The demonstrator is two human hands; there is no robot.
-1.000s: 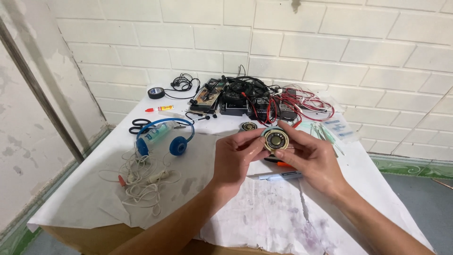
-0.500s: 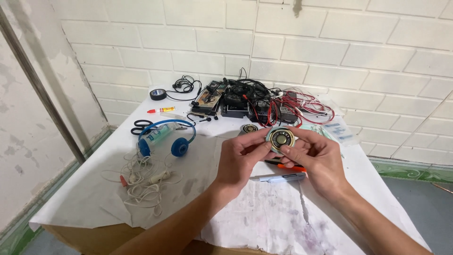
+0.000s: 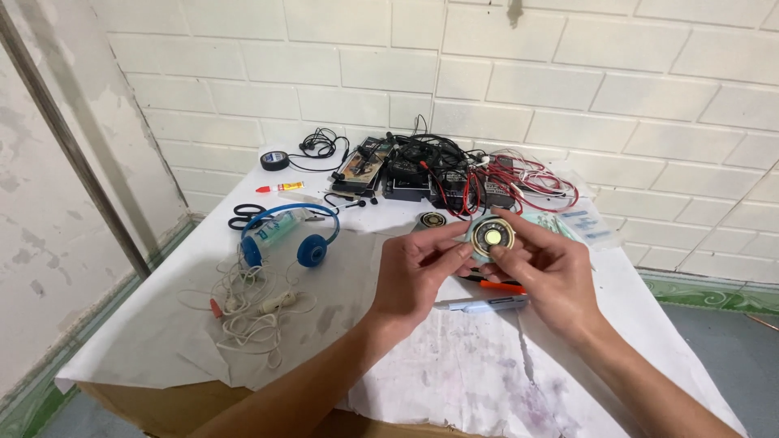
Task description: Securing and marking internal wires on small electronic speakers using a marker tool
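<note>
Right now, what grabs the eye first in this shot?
Both hands, left hand and right hand, hold a small round speaker up at centre frame, over the white-covered table. Left of them lie blue headphones with tangled white earphones in front. Along the brick wall sits a heap of black electronics and red wires.

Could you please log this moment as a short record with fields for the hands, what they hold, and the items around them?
Left hand: fingertips grip the left edge of the small round speaker.
Right hand: holds the speaker's right side, thumb by its centre.
Speaker: raised above the table, metal back towards the camera.
Below the hands: pale pen-like tool, orange-handled tool.
Left: blue headphones, white earphones.
Far edge: tangled cables, tape roll.
</note>
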